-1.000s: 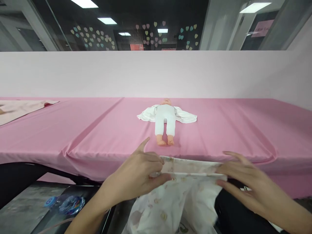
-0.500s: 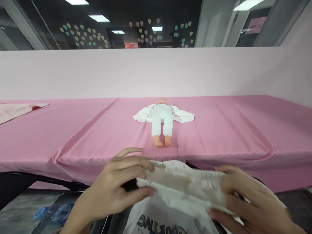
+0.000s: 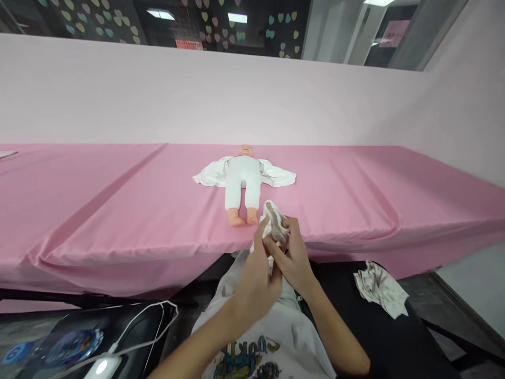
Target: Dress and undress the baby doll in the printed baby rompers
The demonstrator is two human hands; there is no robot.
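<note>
A small white cloth garment [image 3: 273,223], bunched into folds, is held up between my two hands just in front of the doll's feet. My left hand [image 3: 258,271] grips it from the left, with the fingers closed around the lower folds. My right hand [image 3: 291,255] pinches its right side, thumb laid across the fabric. Beyond them a baby doll [image 3: 243,179] lies on its back on the pink-covered table [image 3: 134,210]. It wears white leggings, and a white top is spread out at both sides. The doll's bare feet point toward me.
Another crumpled white cloth [image 3: 381,289] lies on a black seat [image 3: 347,316] at the right. At lower left are a plastic bottle [image 3: 71,347] and a white device [image 3: 103,366] with a cable. A white wall [image 3: 197,100] stands behind the table.
The garment was stretched wide by its gathered elastic edge low over my lap. Now it is bunched up, and both hands have come close together and nearer the doll. The view has shifted right.
</note>
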